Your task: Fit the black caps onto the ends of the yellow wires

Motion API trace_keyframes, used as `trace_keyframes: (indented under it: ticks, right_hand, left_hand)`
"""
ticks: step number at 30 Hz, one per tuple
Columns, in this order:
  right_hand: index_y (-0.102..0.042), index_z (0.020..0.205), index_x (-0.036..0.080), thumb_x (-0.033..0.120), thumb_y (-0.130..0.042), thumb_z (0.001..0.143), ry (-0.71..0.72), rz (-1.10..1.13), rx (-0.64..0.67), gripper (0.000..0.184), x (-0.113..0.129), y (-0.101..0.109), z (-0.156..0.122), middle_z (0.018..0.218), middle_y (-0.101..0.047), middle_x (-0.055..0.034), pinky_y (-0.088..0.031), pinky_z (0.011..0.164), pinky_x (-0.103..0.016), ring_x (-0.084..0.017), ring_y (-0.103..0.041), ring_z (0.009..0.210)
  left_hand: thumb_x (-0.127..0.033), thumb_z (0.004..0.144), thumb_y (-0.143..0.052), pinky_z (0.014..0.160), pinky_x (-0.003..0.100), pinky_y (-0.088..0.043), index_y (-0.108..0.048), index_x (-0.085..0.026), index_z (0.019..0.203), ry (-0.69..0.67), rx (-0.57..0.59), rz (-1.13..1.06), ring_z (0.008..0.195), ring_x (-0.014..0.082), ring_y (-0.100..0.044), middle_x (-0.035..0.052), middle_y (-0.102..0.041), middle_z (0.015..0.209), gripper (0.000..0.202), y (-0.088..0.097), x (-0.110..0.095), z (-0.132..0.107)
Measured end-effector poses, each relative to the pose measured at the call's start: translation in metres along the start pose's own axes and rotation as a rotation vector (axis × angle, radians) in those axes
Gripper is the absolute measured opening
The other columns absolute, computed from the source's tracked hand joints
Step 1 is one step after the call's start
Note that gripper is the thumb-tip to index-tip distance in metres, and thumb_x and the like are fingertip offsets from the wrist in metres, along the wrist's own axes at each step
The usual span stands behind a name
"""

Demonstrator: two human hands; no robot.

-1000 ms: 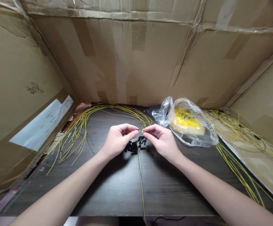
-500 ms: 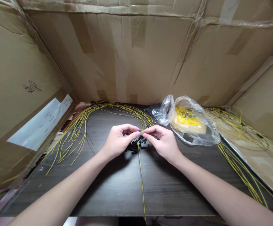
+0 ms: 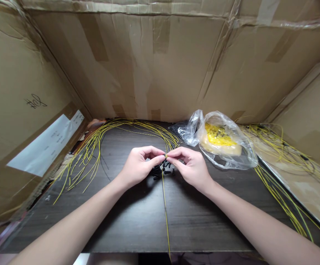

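Observation:
My left hand (image 3: 139,165) and my right hand (image 3: 191,165) meet fingertip to fingertip over the middle of a dark wooden table (image 3: 138,221). Both are pinched on the end of one thin yellow wire (image 3: 165,213), which runs from the fingertips down toward me and off the table's front edge. What else sits between the fingertips is too small to make out. A small heap of black caps (image 3: 162,170) lies on the table just under and behind the hands.
A bundle of yellow wires (image 3: 93,147) curves across the back left. A clear plastic bag (image 3: 220,141) with yellow pieces lies at the back right, with more yellow wires (image 3: 278,184) beside it. Taped cardboard walls (image 3: 160,66) enclose the table on three sides.
The fingertips of both hands have drawn slightly closer together on the wire's end. The view has tilted a little; nothing else on the table moved.

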State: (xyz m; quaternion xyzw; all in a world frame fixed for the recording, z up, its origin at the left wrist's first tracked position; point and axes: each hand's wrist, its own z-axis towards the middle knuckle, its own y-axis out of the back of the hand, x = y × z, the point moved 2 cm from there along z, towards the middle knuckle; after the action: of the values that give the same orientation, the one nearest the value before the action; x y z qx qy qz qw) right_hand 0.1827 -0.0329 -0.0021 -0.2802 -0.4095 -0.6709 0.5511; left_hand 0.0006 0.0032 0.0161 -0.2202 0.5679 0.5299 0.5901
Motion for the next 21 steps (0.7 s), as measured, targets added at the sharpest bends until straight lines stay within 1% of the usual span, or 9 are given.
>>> trace_keyframes:
  ticks: [4,13,18,21]
  right_hand:
    - [-0.071,0.084,0.019,0.020,-0.067,0.086,0.046,-0.009,-0.005,0.004,-0.0015,0.0004,-0.0002,0.088,-0.072,-0.0050,-0.055,0.079,-0.033,-0.018,-0.068,0.083]
    - [-0.070,0.081,0.020,0.019,-0.068,0.085,0.036,0.009,0.005,0.005,-0.0063,-0.0005,-0.0017,0.087,-0.072,-0.0045,-0.055,0.078,-0.034,-0.018,-0.068,0.082]
    - [-0.069,0.078,0.020,0.019,-0.069,0.084,0.037,0.014,0.003,0.007,-0.0058,-0.0017,-0.0025,0.084,-0.072,-0.0044,-0.055,0.075,-0.033,-0.017,-0.068,0.078]
    - [-0.069,0.077,0.020,0.019,-0.069,0.084,0.030,0.016,0.006,0.007,-0.0060,-0.0025,-0.0028,0.084,-0.072,-0.0046,-0.054,0.074,-0.032,-0.017,-0.068,0.077]
  left_hand:
    - [-0.030,0.084,-0.071,0.077,0.033,-0.053,-0.075,-0.015,0.094,-0.023,0.013,0.025,0.081,0.0210,-0.069,0.0080,-0.076,0.090,0.019,0.0000,0.0012,-0.0002]
    - [-0.022,0.083,-0.071,0.074,0.028,-0.050,-0.075,-0.016,0.084,-0.109,-0.021,0.114,0.077,0.0174,-0.068,0.0046,-0.075,0.083,0.007,-0.0025,-0.0048,-0.0010]
    - [-0.020,0.083,-0.070,0.072,0.027,-0.050,-0.075,-0.016,0.081,-0.152,-0.022,0.139,0.075,0.0164,-0.067,0.0044,-0.074,0.081,0.006,-0.0040,-0.0056,-0.0014]
    - [-0.020,0.083,-0.071,0.072,0.027,-0.049,-0.075,-0.015,0.080,-0.150,-0.014,0.134,0.075,0.0163,-0.066,0.0047,-0.074,0.081,0.006,-0.0036,-0.0055,-0.0012]
